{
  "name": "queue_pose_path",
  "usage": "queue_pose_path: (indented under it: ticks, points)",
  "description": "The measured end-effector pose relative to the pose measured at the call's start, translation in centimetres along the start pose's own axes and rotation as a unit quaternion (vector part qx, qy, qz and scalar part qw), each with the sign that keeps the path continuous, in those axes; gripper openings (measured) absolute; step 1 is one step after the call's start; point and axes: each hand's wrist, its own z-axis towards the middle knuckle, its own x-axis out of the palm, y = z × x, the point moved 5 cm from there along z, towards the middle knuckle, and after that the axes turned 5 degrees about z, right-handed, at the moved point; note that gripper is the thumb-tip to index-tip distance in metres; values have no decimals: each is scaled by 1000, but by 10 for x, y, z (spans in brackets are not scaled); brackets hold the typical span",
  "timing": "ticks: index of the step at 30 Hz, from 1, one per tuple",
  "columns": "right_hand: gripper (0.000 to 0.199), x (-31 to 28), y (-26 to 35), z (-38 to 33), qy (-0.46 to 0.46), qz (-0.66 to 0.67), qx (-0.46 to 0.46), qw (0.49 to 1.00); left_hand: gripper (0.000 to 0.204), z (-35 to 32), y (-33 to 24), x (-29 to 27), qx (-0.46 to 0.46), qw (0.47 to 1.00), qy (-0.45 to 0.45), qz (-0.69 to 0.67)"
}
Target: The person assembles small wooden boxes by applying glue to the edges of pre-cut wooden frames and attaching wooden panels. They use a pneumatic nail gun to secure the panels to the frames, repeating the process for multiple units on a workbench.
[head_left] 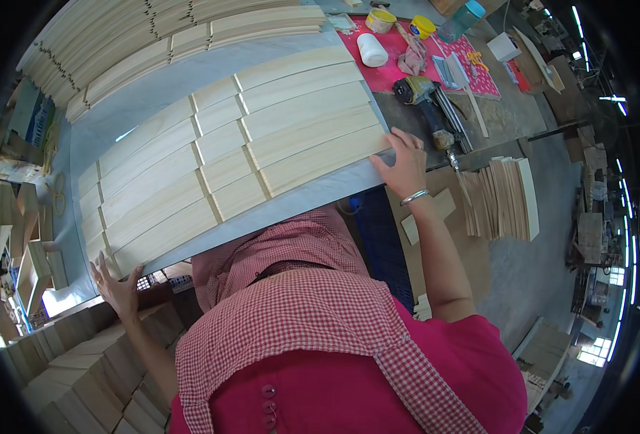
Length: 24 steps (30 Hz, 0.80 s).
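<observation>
Several pale wooden slats [226, 163] lie side by side in rows on a grey board [154, 101] on the workbench. My right hand [403, 163] presses flat on the right end of the nearest slats, fingers spread, a silver bangle on the wrist. My left hand [117, 286] rests open at the board's near left corner, fingertips touching the edge by the closest slat. Neither hand holds anything. My red top and checked apron fill the lower middle.
More slats [139, 36] are stacked at the bench's far side. A nail gun [428, 108], a white bottle [372, 50], yellow tubs and a rag lie on a red mat at the right. Wooden pieces stand stacked at the right [501, 199] and lower left [74, 376].
</observation>
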Motion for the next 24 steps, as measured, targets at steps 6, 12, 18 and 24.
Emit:
queue_pose_path:
  ticks: [6, 12, 18, 24]
  points:
    - [64, 11, 1, 20, 15, 99, -29, 995, 99, 10, 35, -2, -24, 997, -37, -59]
    - [63, 24, 0, 25, -17, 91, 14, 996, 88, 14, 27, 4, -75, 996, -43, 0]
    - [49, 26, -6, 46, -5, 54, 55, 997, 76, 34, 56, 21, -81, 993, -25, 77]
    - [26, 53, -10, 92, -104, 79, 67, 989, 64, 90, 31, 30, -97, 983, -62, 145]
